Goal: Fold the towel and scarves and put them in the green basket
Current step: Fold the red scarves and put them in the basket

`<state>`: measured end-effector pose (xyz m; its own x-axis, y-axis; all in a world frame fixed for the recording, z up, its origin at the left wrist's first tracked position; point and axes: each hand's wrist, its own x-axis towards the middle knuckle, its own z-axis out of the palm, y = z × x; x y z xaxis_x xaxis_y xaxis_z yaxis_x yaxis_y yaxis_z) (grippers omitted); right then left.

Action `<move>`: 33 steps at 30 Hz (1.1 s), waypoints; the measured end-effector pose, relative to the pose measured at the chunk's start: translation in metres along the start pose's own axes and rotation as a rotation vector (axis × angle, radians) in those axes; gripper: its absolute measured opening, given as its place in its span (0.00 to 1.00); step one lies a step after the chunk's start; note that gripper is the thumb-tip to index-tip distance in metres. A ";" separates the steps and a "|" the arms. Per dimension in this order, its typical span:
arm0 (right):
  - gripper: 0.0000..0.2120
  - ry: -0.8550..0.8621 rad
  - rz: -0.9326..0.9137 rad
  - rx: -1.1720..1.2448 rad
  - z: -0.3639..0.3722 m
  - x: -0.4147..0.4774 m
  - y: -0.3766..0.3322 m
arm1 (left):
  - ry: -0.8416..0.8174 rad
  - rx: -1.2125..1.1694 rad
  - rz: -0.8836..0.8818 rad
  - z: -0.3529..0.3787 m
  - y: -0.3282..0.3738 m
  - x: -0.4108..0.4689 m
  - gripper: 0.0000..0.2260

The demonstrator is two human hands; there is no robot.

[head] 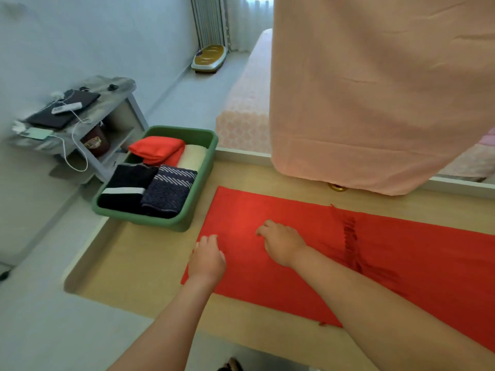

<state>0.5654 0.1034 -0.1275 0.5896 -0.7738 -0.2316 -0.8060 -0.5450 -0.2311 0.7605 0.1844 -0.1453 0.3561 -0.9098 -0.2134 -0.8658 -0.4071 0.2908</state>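
A red scarf (417, 253) lies flat along the wooden table (128, 269), folded over itself with a dark fringe across its middle. My left hand (207, 257) rests on the scarf's left end near the front corner, fingers curled on the cloth. My right hand (281, 243) presses palm-down on the scarf a little to the right. The green basket (206, 167) stands at the table's back left and holds a folded red cloth, a cream towel, a black cloth with a white stripe and a navy patterned one.
A large peach cloth (375, 89) hangs at the back right, its lower edge just above the table. A grey side table (80, 116) with a laptop, a remote and cables stands left. A bed (246, 103) lies behind the table.
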 end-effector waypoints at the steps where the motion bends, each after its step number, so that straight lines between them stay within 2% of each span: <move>1: 0.19 -0.011 -0.003 -0.001 -0.001 0.020 -0.013 | -0.020 0.011 -0.026 -0.003 -0.014 0.008 0.20; 8: 0.25 -0.069 -0.082 -0.210 -0.010 0.130 -0.072 | -0.160 0.134 -0.151 -0.012 -0.064 0.043 0.15; 10: 0.25 -0.101 -0.108 -0.319 -0.006 0.152 -0.082 | -0.177 0.136 -0.154 -0.011 -0.072 0.048 0.12; 13: 0.30 -0.170 -0.157 -0.464 0.002 0.179 -0.093 | -0.204 0.115 -0.129 -0.011 -0.079 0.056 0.11; 17: 0.24 -0.133 -0.194 -0.604 0.008 0.198 -0.094 | -0.255 0.051 -0.097 -0.010 -0.087 0.058 0.10; 20: 0.20 -0.086 -0.172 -0.639 0.006 0.194 -0.092 | -0.271 -0.100 -0.053 -0.012 -0.086 0.053 0.09; 25: 0.17 -0.135 -0.164 -0.700 -0.025 0.157 -0.075 | -0.324 -0.296 -0.012 -0.026 -0.065 0.039 0.03; 26: 0.16 -0.127 -0.134 -0.665 -0.037 0.142 -0.063 | -0.353 -0.307 0.015 -0.030 -0.053 0.037 0.02; 29: 0.13 -0.087 -0.087 -0.517 -0.061 0.112 -0.033 | -0.442 -0.318 0.104 -0.035 -0.026 0.037 0.08; 33: 0.11 -0.050 -0.017 -0.404 -0.081 0.056 0.033 | -0.567 -0.335 0.281 -0.038 0.031 0.028 0.08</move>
<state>0.5679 0.0161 -0.0719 0.5966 -0.7525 -0.2789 -0.7462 -0.6481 0.1523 0.7568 0.1429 -0.1067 -0.1807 -0.8383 -0.5144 -0.7113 -0.2497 0.6570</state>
